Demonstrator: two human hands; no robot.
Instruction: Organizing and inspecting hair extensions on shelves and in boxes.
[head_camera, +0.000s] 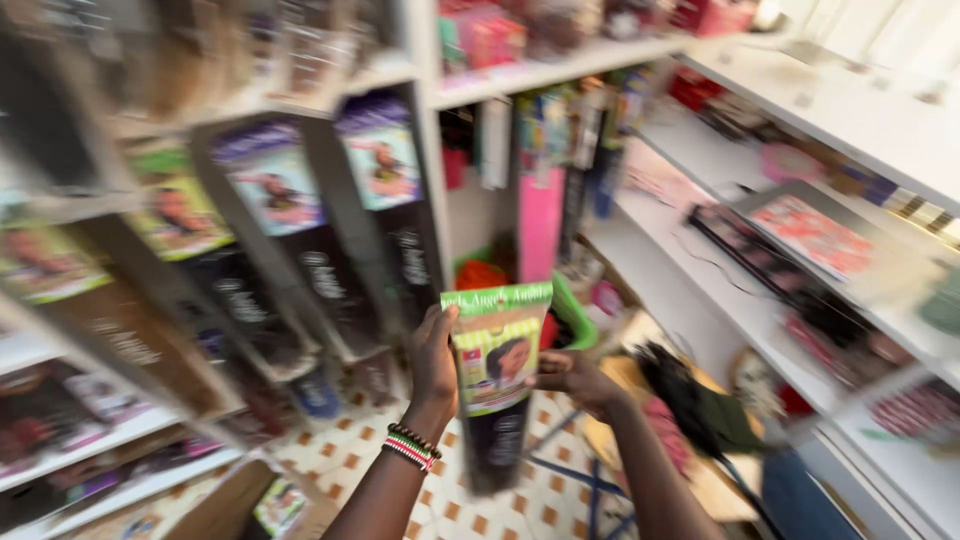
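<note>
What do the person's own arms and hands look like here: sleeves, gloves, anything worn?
Both forearms are bare, no sleeves in view, and both hands are gloveless. The left hand has a stack of beaded bracelets at the wrist: dark beads above a red, white and green band. The right hand and its wrist show nothing worn.

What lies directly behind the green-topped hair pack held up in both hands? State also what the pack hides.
Behind the hair pack show a green basket, an orange item and a tall pink pack on white shelves. The basket's contents and the tiled floor directly behind the pack are covered.
</note>
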